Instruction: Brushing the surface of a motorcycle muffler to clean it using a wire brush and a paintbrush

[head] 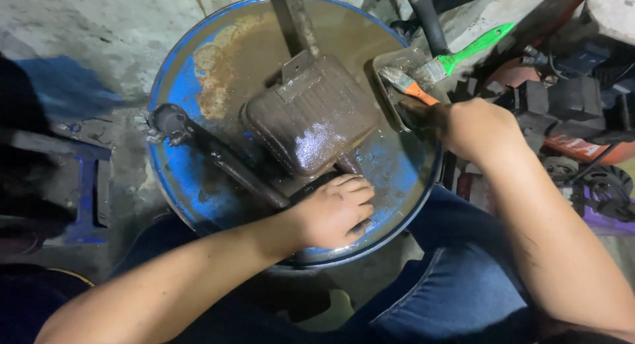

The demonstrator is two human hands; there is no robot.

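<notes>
The left hand [334, 212] lies knuckles-up, fingers curled loosely, on the near edge of a blue drum lid [192, 185], touching the lower end of a ribbed, oil-coated metal casing [311, 116]; whether it grips anything beneath is hidden by the fingers. The right hand [473, 129] is clenched at the lid's right rim, closed around something dark and wet at the corner of a small rectangular tray [390, 59]; what it grasps cannot be made out. In the tray lie two paintbrushes: one with an orange handle [413, 87], one with a green handle [463, 56] sticking out over the rim. The tray's contents are otherwise too murky to read. The casing sits at the middle of the lid, a flat metal bar [301, 20] rising from its top out of view, and a dark pipe [218, 155] runs leftward from under it to the lid's edge. The lid, serving as worktop, is rusty and filmed with brown liquid. Around it: stained concrete floor [99, 33], the person's blue jeans [456, 278] below, and cluttered machine parts [582, 106] at right.
</notes>
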